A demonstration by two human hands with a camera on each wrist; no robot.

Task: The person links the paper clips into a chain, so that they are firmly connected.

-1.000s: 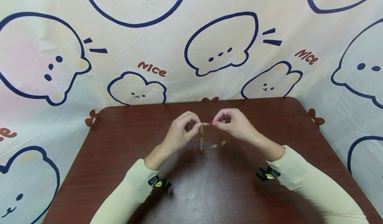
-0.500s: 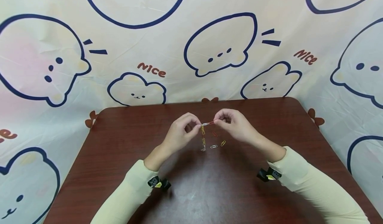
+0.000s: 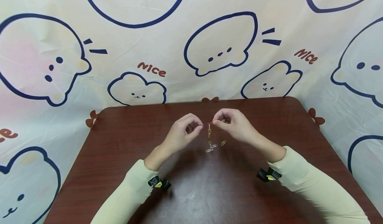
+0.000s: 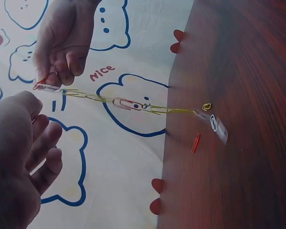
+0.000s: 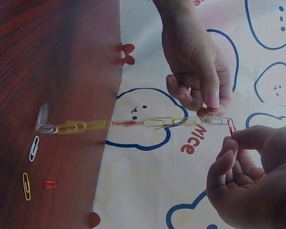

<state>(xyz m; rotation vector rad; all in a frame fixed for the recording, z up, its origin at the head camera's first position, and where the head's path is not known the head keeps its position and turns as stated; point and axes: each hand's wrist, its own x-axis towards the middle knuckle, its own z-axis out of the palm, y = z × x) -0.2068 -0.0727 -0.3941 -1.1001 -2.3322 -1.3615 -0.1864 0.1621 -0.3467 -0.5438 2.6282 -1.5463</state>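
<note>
Nearest the head camera, on the near side of the hanging chain of linked wire paper clips (image 4: 128,103): pale cream long sleeves (image 3: 122,197), one to either side, with a black wrist-worn camera (image 3: 165,184) at the left cuff. The glossy red-brown wood-grain table (image 3: 209,197) lies below the chain.

Loose on the table, near to far: a white looped wire clip (image 3: 214,146), just beside the chain's lower end as seen from the head; a yellow looped wire clip (image 3: 223,143), right of the chain; a red looped wire clip (image 3: 215,134), close to the chain's right, between it and the yellow one.

Left hand (image 3: 181,132), left of the chain and just apart from it in the head view: fingers curled, thumb and forefinger brought together, nothing seen between them.

Right hand (image 3: 234,124), right of the chain's top: thumb and forefinger pinch the chain's red end clip (image 3: 210,123). From it, downward: white, yellow, red, yellow, then whitish clips at the lower end, blurred. Contact of that end with the table: cannot tell.

Farthest, beyond the chain: a pale cloth backdrop (image 3: 173,44) printed with navy-outlined animals and "Nice" in brown-red.
</note>
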